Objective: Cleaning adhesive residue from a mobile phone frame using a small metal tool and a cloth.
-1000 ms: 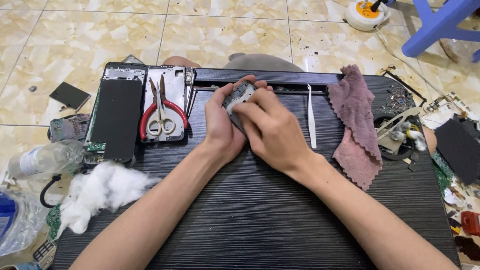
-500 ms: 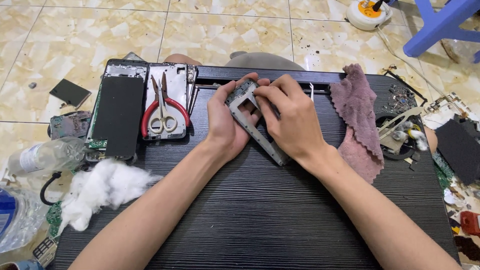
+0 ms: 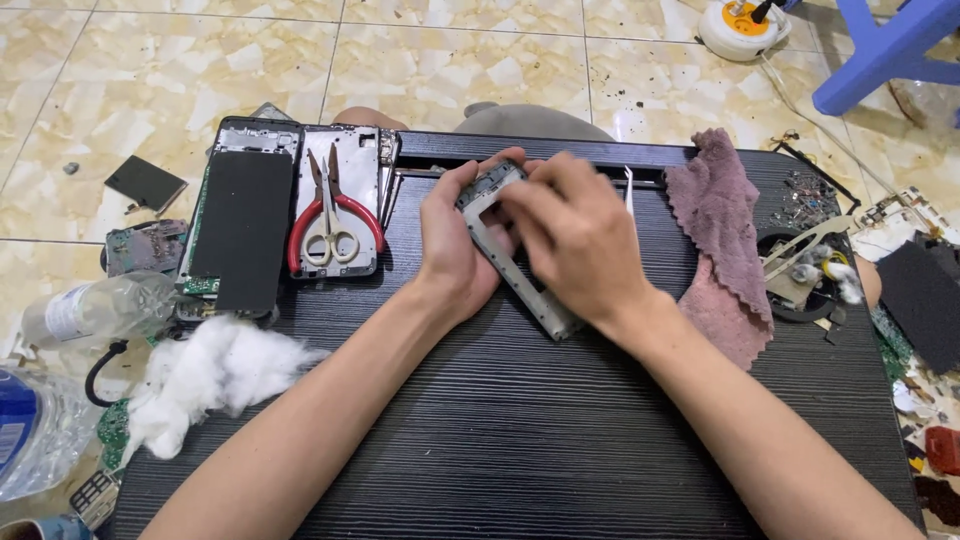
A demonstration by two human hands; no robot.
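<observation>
a black ribbed table (image 3: 520, 440) fills most of the view, set on a pale tiled floor (image 3: 150, 70). on its right side a mauve cloth (image 3: 722, 235) lies crumpled; at the near left edge sits a white tuft of cotton wool (image 3: 215, 375), and at the far left a dark phone screen panel (image 3: 240, 225) lies beside a silver phone back plate (image 3: 345, 165) with red-handled scissors (image 3: 335, 215) on top. thin metal tweezers (image 3: 629, 188) show just past the right hand. the two hands are together at the far middle of the table, both clamped on a grey phone frame (image 3: 520, 285) held tilted between them: the left hand (image 3: 455, 245) cups its far end, the right hand (image 3: 580, 245) lies over its middle, blurred. the frame looks light, thin and stiff, yet likely easy to bend or crack, so it seems best held by its long side rails, not the open centre.
</observation>
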